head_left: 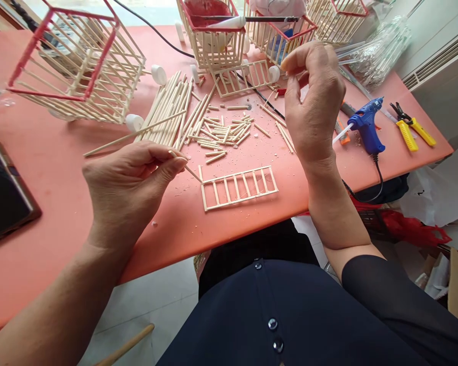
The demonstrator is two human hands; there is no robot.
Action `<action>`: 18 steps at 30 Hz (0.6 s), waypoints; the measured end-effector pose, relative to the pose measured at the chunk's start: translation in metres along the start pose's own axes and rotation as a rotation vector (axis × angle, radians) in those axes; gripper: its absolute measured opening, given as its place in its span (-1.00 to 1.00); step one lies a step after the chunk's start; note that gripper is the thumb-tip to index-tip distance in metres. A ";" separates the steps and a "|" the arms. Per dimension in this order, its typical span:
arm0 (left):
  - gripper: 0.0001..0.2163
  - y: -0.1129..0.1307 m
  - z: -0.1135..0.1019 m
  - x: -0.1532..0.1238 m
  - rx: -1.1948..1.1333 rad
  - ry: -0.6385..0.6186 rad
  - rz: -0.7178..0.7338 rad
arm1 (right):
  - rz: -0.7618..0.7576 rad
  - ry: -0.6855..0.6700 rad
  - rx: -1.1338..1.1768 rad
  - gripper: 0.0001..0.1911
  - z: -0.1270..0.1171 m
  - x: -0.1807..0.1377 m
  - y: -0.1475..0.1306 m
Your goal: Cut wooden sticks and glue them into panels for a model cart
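My left hand (132,175) is closed in a pinch on a long thin wooden stick (133,134) that runs from upper left down to its tip beside a small ladder-like stick frame (238,187) lying on the pink table (61,168). My right hand (313,101) is raised above the table, thumb and forefinger pressed together at the top; what they pinch, if anything, is too small to make out. A pile of long sticks (168,109) and several short cut pieces (223,133) lie behind the frame.
A blue glue gun (366,124) and yellow-handled cutters (412,129) lie at the right. Stick baskets with red rims stand at the back: one tilted (80,61) at left, others (213,35) in the middle. A second ladder frame (244,77) and a dark tablet (3,190) are also there.
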State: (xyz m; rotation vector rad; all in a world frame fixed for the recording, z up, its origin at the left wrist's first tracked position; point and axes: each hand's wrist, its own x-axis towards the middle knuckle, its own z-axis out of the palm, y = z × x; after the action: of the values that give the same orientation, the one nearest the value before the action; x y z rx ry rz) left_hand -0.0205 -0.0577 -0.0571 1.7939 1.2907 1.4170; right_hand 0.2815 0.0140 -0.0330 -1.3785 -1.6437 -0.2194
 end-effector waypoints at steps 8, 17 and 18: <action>-0.97 0.000 0.000 0.000 -0.001 -0.006 0.015 | 0.006 -0.216 0.105 -0.79 0.002 -0.008 -0.024; -0.98 0.003 -0.001 0.001 0.026 -0.025 0.017 | -0.236 -0.626 0.321 -0.69 0.021 -0.043 -0.045; -0.97 0.003 -0.001 0.001 0.029 -0.027 0.019 | -0.248 -0.655 0.326 -0.69 0.021 -0.045 -0.046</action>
State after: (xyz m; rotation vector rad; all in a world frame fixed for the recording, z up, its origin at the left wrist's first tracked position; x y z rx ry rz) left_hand -0.0207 -0.0580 -0.0536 1.8431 1.2899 1.3858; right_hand 0.2279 -0.0184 -0.0582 -1.0443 -2.2686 0.3885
